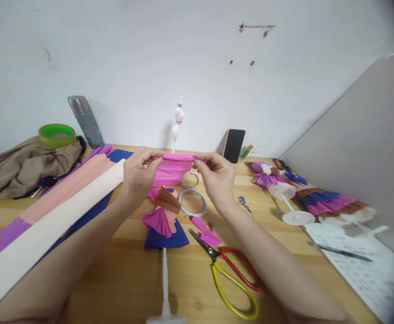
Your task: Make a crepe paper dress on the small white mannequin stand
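I have the left hand (139,173) and right hand (217,176) turned toward each other, thumbs up front, each grip pinching one side of the pink paper (174,170) over the middle of the wooden surface (115,274). Scissors (214,255) lie near right, paper strips (78,213) stretch along the left, and a white wall (142,58) stands far behind.

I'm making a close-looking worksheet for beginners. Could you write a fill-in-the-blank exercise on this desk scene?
1. The left hand and right hand both hold paper coloured ____.
2. The scissors have one red handle and one ____ handle.
3. The phone is propped against the ____.
4. On the cloth lies a green roll of ____.

Missing words: pink; yellow; wall; tape.
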Demonstrator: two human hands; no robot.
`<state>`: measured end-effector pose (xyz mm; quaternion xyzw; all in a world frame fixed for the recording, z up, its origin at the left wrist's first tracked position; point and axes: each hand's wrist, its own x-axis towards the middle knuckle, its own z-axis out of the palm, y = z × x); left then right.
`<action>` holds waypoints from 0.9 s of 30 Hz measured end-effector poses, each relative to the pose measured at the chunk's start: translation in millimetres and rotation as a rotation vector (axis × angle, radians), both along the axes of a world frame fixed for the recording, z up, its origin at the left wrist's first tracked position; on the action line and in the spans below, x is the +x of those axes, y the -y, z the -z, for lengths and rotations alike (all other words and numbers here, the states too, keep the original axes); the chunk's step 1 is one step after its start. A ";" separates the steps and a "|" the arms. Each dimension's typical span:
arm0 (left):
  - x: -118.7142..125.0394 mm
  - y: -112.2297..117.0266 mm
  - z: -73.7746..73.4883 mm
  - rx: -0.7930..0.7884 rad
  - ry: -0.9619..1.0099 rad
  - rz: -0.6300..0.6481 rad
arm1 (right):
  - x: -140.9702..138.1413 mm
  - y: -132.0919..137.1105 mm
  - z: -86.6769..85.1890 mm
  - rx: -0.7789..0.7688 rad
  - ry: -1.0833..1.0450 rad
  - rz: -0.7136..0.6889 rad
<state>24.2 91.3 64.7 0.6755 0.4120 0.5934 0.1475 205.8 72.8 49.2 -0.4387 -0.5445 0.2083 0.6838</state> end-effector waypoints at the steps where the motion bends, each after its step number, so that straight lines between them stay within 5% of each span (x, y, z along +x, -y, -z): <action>1: 0.0 -0.4 0.2 0.002 0.005 0.003 | -0.4 0.0 0.3 -0.001 -0.009 -0.004; 5: 0.8 -3.0 2.6 -0.022 0.092 0.041 | -1.6 -0.9 1.9 0.003 -0.056 -0.019; 12: 4.1 -5.6 3.5 -0.305 0.434 0.210 | -2.1 -4.3 3.3 -0.017 -0.124 -0.018; 18: -1.4 -3.3 -2.5 -0.055 0.170 0.080 | -0.5 -1.1 0.0 0.032 -0.069 0.006; 27: -5.5 -4.6 -4.0 -0.007 0.106 0.067 | -1.5 1.9 -3.2 0.053 -0.090 -0.010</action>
